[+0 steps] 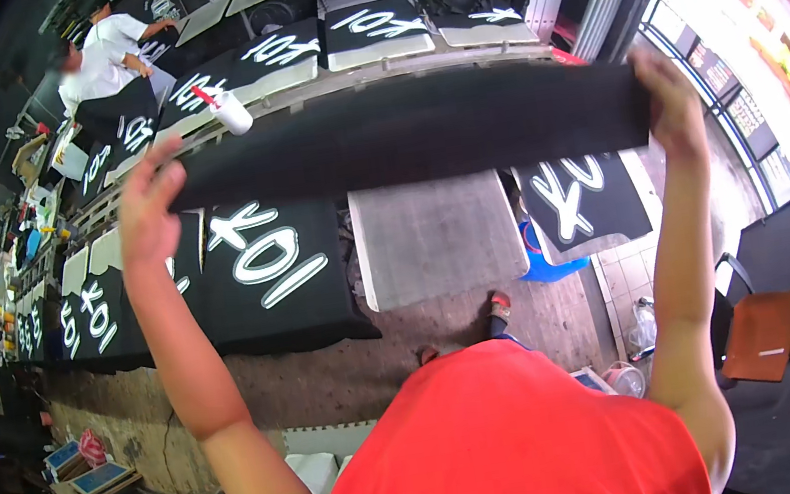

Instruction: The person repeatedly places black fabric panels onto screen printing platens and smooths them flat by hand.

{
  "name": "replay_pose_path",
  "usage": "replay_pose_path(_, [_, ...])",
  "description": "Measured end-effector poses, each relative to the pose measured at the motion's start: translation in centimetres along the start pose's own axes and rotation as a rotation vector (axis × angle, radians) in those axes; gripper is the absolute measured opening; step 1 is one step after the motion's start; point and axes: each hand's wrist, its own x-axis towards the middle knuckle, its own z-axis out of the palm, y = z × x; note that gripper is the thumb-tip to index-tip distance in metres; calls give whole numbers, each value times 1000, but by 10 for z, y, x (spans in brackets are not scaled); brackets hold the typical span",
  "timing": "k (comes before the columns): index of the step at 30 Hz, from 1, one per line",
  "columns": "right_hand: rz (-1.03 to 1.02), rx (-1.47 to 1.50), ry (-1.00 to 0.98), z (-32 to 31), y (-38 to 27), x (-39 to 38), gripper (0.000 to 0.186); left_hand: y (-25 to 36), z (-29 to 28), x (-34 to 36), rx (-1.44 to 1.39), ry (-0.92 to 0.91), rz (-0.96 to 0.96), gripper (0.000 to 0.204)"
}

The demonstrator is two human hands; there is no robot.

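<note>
A black cloth piece point(409, 132) is stretched wide between my hands, seen almost edge-on. My left hand point(149, 203) grips its left end, and my right hand point(673, 107) is closed at the right end. Both arms are raised and spread. Below and nearer to me than the cloth lies a bare grey printing board point(437, 241). Left of it, a black cloth panel with white-outlined lettering point(261, 266) is spread over the neighbouring board. Another printed black panel point(582, 200) lies on the board to the right.
More printed black panels point(374, 25) lie on the far row of boards. A white container with a red top point(229, 111) stands at that row's near edge. Two people in white shirts point(110, 50) are at the far left. A blue bucket point(550, 260) sits beneath the right board; an orange chair point(761, 335) stands right.
</note>
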Motion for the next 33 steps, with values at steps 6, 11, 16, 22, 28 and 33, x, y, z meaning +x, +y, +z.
replay_pose_path(6, [400,-265,0,-22,87,-142,20,-94,23,-128,53,20,-432,34])
replay_pose_path(11, [674,115,-11,-26,140,-238,14,-156,30,-215,-50,55,-804,28])
replay_pose_path(16, [986,80,-41,-40,160,-291,17,-203,27,-277,-117,77,-997,30])
replay_pose_path(22, [1107,-217,-210,-49,213,-333,19,-253,19,-329,-148,54,-1212,30])
replay_pose_path(28, [943,-795,-633,-59,299,-366,20,-318,30,-352,792,-358,-1071,38])
replay_pose_path(33, [1085,-981,-364,-104,319,-375,20,-347,69,-336,835,-420,-1017,46])
